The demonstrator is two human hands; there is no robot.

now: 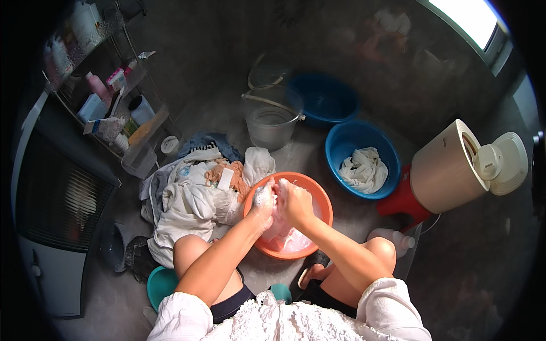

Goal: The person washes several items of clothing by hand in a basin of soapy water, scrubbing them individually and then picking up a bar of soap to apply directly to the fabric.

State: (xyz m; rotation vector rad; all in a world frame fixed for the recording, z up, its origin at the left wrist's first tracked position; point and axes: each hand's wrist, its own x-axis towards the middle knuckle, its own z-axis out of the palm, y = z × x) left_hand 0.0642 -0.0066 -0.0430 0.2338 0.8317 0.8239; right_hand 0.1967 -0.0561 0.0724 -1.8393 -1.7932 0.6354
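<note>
Between my knees stands an orange plastic basin [325, 204] holding sudsy water. My left hand [262, 203], with foam on its back, grips a wet, pale cloth [279, 217] above the water. My right hand [296, 202] is closed on the same cloth beside it, and the two hands nearly touch. Part of the cloth hangs down into the suds. To the left of the basin lies a heap of white and pale clothes [187, 204], with a peach-coloured garment [239, 181] and a blue one [226, 147] among them.
A blue basin [332, 174] with a wrung white cloth [364, 170] is at the right, near a beige appliance [443, 170] on a red stool [401, 200]. Behind are a clear bucket [273, 128] and another blue basin [328, 100]. A shelf rack [147, 123] with bottles stands left. A bottle [390, 239] lies by my right knee.
</note>
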